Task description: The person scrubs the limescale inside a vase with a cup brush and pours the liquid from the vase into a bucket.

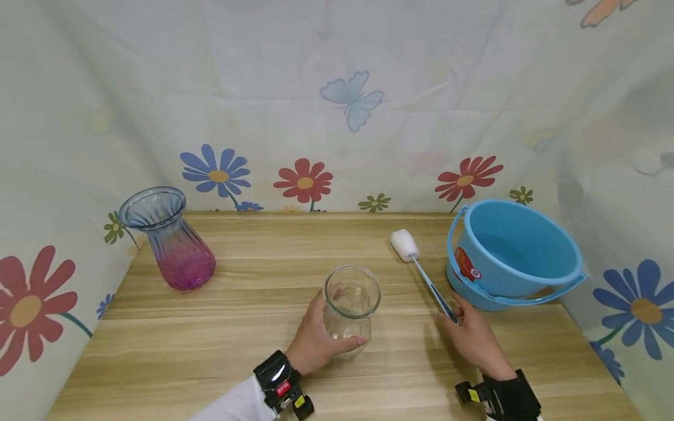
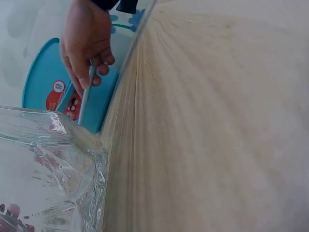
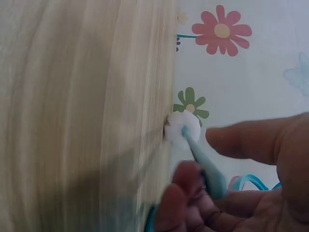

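Note:
In the head view my left hand [image 1: 320, 339] grips a clear glass jar [image 1: 351, 292] around its side, the mouth facing up. Its clear wall [image 2: 48, 159] fills the lower left of the left wrist view. At the blue bucket's near side, my right hand [image 1: 474, 339] has its fingers curled about the handle end of a long-handled sponge brush [image 1: 429, 280]. The white sponge head [image 3: 182, 128] points away from me, toward the back of the table. In the right wrist view the thumb [image 3: 246, 140] stands off the handle while the other fingers lie against it.
A light-blue bucket [image 1: 474, 257] with its handle lowered stands at the right. The blue-to-pink glass vase [image 1: 181, 251] is at the left on the wooden table [image 1: 253, 263]. Flower-printed cloth [image 1: 253, 111] rises behind the table and along both sides.

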{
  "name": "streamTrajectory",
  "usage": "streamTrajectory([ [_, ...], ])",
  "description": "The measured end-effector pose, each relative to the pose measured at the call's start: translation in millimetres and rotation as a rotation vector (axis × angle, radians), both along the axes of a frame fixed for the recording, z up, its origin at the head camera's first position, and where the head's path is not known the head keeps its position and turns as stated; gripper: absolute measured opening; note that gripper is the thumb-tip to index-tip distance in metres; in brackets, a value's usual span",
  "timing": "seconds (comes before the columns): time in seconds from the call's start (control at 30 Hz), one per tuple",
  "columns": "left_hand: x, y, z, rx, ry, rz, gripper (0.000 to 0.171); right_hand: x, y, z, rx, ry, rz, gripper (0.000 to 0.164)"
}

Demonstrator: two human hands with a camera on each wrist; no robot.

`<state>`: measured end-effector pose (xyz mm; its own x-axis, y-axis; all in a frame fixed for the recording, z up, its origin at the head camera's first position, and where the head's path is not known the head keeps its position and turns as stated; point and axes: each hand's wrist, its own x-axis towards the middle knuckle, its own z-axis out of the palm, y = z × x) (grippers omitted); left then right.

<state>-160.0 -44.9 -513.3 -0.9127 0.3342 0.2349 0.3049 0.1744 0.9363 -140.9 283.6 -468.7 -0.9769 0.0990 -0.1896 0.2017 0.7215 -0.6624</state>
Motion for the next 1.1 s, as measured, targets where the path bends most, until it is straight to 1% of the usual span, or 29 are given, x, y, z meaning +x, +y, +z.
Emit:
streamTrajectory([
  [0.07, -0.4, 0, 0.0, 0.002, 0.000, -0.003, 0.105, -1.2, -2, -0.3, -0.017, 0.032, -0.029, 0.068],
  [0.13, -0.7, 0, 0.3, 0.001, -0.001, -0.006, 0.106, -1.5, -4, 0.0, -0.024, 0.087, -0.065, 0.060],
  [0.3, -0.8, 0, 1.4, -0.008, -0.013, -0.002, 0.108, -1.5, -11, -0.4, -0.044, 0.273, -0.192, 0.043],
  [0.37, -1.2, -1, 1.9, -0.004, -0.019, -0.002, 0.108, -1.8, -13, -1.0, -0.069, 0.343, -0.250, 0.038],
  [0.47, -1.7, -1, 2.3, 0.007, -0.029, -0.004, 0.109, -2.6, -16, -3.0, -0.141, 0.434, -0.321, 0.033],
  [0.57, -1.9, -1, 1.4, 0.011, -0.034, -0.006, 0.109, -4.8, -19, -3.9, -0.230, 0.535, -0.360, 0.029],
  [0.63, -1.5, -1, 1.6, 0.011, -0.036, -0.004, 0.109, -6.6, -22, -1.6, -0.300, 0.608, -0.360, 0.028],
  [0.7, -1.3, 0, 1.3, 0.008, -0.040, 0.003, 0.109, -8.6, -25, 2.1, -0.345, 0.689, -0.355, 0.027],
  [0.8, -0.3, 0, 1.0, 0.009, -0.045, 0.007, 0.109, -9.0, -27, 10.3, -0.349, 0.781, -0.335, 0.026],
  [0.87, 0.2, 0, 0.4, 0.011, -0.051, 0.007, 0.108, -8.7, -28, 15.4, -0.324, 0.832, -0.318, 0.026],
  [0.93, 0.5, 0, 0.7, 0.012, -0.052, 0.003, 0.107, -8.6, -28, 20.5, -0.326, 0.881, -0.287, 0.025],
  [0.97, 0.5, 0, 0.9, 0.011, -0.050, 0.002, 0.107, -8.8, -29, 23.2, -0.350, 0.908, -0.262, 0.025],
  [1.03, -0.2, 0, 1.3, 0.012, -0.042, -0.001, 0.106, -10.2, -30, 28.1, -0.455, 0.974, -0.191, 0.025],
  [1.1, -0.9, -1, 1.7, 0.008, -0.034, 0.000, 0.106, -12.1, -31, 32.3, -0.582, 1.031, -0.117, 0.024],
])
